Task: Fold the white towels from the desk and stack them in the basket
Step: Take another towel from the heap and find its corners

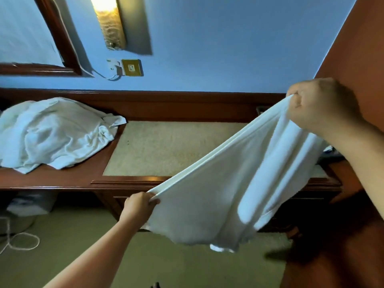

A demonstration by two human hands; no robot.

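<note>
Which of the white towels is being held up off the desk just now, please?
The stretched towel, gripped by the left hand and right hand, hanging before the desk; the crumpled heap lies on its left end.

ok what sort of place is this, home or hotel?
Most likely a hotel room. A long dark wood desk runs along the wall, with a wall lamp and a brass socket plate above it, and a heap of white towels lies on it.
</note>
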